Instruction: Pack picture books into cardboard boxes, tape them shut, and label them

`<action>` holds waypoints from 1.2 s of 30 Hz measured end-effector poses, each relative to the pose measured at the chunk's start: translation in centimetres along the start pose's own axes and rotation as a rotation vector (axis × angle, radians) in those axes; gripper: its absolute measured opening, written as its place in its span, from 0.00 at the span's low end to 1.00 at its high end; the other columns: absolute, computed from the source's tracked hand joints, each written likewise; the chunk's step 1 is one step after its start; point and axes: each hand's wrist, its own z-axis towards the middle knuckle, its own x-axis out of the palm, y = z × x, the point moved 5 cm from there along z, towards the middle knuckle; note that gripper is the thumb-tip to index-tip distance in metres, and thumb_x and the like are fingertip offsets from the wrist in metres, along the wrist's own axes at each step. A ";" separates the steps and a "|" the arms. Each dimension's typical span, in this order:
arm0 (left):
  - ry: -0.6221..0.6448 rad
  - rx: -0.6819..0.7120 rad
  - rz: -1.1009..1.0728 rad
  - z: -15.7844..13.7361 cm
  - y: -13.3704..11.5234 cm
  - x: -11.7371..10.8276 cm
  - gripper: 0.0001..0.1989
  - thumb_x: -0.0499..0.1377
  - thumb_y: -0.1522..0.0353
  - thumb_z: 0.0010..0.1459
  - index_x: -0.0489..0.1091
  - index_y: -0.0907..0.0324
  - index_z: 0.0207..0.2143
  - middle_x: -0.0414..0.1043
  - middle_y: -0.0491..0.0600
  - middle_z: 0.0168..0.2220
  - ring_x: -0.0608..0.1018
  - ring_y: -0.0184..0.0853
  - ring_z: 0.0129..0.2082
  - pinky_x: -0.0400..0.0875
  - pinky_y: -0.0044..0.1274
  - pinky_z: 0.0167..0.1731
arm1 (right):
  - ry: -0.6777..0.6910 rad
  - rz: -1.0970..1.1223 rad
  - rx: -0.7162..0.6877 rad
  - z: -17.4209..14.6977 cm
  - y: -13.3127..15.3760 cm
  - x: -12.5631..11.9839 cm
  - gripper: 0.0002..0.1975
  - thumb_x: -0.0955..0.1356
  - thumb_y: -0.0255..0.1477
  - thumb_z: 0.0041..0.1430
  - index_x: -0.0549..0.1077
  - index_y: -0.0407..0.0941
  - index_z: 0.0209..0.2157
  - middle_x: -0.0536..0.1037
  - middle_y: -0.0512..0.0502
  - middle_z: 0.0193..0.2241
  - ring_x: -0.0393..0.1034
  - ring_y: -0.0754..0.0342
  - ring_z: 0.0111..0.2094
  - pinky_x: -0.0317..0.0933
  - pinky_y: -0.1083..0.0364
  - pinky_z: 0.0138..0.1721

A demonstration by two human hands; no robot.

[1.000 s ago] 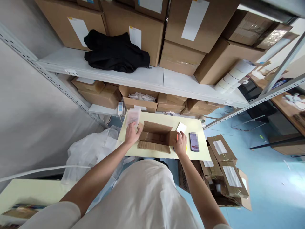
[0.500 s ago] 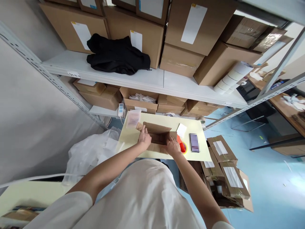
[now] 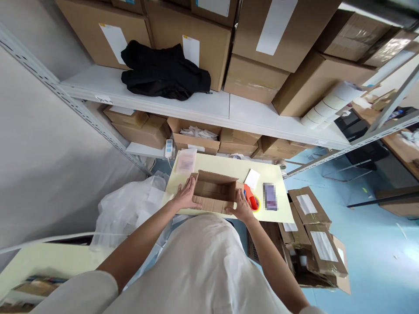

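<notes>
A small open cardboard box (image 3: 212, 204) stands on the pale yellow table (image 3: 222, 162), its inside bare and its back flap upright. My left hand (image 3: 187, 196) grips the box's left end, thumb along the front wall and fingers on the side. At the opposite end my right hand (image 3: 241, 208) holds the box the same way, thumb at the front corner. Just right of that hand lies an orange-red tape dispenser (image 3: 251, 199). Beyond it are a white card (image 3: 252, 178) and a blurred-out purple flat item (image 3: 270, 196).
A pink-tinted clear plastic bag (image 3: 186, 161) lies at the table's back left. Shelves behind hold boxes, a black garment (image 3: 163, 72) and label rolls (image 3: 330, 104). Flattened cartons (image 3: 310, 231) are piled on the floor at right, plastic wrap (image 3: 131, 200) at left.
My left hand has moved from the box's left flap down to its side. My right hand has come out of the box onto its right end. The inside now shows more fully.
</notes>
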 end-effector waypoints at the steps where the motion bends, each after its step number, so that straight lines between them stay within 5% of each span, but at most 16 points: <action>1: -0.006 0.001 -0.038 0.1 0.1 0.5 0.69 0.65 0.48 0.41 0.20 0.68 0.66 0.25 0.71 0.68 0.37 0.53 0.68 0.42 0.48 0.61 | -0.024 0.008 -0.006 0.1 -0.4 0.2 0.51 0.69 0.37 0.51 0.38 0.34 0.67 0.43 0.31 0.68 0.39 0.43 0.68 0.47 0.47 0.64; 8: -0.104 0.036 -0.286 3.6 -0.4 2.3 0.66 0.66 0.51 0.43 0.19 0.59 0.66 0.26 0.68 0.69 0.40 0.54 0.68 0.48 0.47 0.60 | -0.154 0.054 0.071 2.1 -1.8 -0.1 0.44 0.69 0.30 0.50 0.48 0.38 0.66 0.63 0.32 0.59 0.61 0.40 0.59 0.59 0.46 0.57; 17: -0.171 0.100 -0.563 4.7 0.6 2.6 0.67 0.69 0.56 0.40 0.26 0.65 0.67 0.35 0.70 0.68 0.53 0.57 0.66 0.53 0.43 0.62 | -0.270 0.209 0.059 2.9 -2.5 -0.3 0.36 0.69 0.29 0.47 0.57 0.41 0.59 0.74 0.37 0.48 0.70 0.41 0.48 0.66 0.45 0.47; 23: -0.226 0.058 -0.625 4.3 1.3 2.7 0.58 0.66 0.53 0.45 0.37 0.63 0.68 0.37 0.64 0.69 0.48 0.53 0.67 0.49 0.42 0.64 | -0.303 0.228 0.033 2.4 -3.0 -0.3 0.36 0.69 0.34 0.48 0.58 0.42 0.59 0.69 0.34 0.52 0.65 0.39 0.54 0.62 0.41 0.53; 27: -0.442 -0.046 -0.683 4.3 3.2 0.5 0.32 0.50 0.53 0.60 0.57 0.61 0.62 0.50 0.59 0.66 0.54 0.47 0.66 0.52 0.39 0.63 | -0.347 0.213 -0.026 1.7 -3.0 -1.3 0.34 0.67 0.42 0.53 0.60 0.43 0.58 0.63 0.33 0.57 0.59 0.40 0.59 0.59 0.40 0.56; 30: -0.638 -0.251 -0.654 5.1 6.4 -1.9 0.23 0.44 0.59 0.64 0.66 0.62 0.53 0.66 0.60 0.57 0.66 0.42 0.60 0.58 0.36 0.60 | -0.420 0.192 -0.063 0.8 -2.5 -2.7 0.31 0.64 0.46 0.58 0.62 0.43 0.57 0.62 0.33 0.58 0.56 0.40 0.61 0.57 0.40 0.58; 33: -0.556 -0.577 -0.535 7.6 9.9 -3.1 0.21 0.54 0.61 0.59 0.66 0.63 0.52 0.68 0.60 0.54 0.67 0.44 0.58 0.59 0.33 0.59 | -0.471 0.161 -0.048 0.0 -1.9 -3.8 0.29 0.62 0.45 0.61 0.61 0.45 0.58 0.60 0.33 0.60 0.54 0.40 0.63 0.56 0.37 0.57; 36: -0.450 -0.703 -0.505 11.2 12.0 -3.0 0.30 0.62 0.63 0.52 0.61 0.67 0.55 0.65 0.66 0.56 0.65 0.50 0.60 0.58 0.37 0.58 | -0.482 0.129 -0.055 -0.9 -1.2 -4.1 0.26 0.62 0.43 0.62 0.60 0.47 0.59 0.59 0.34 0.60 0.55 0.40 0.62 0.60 0.36 0.55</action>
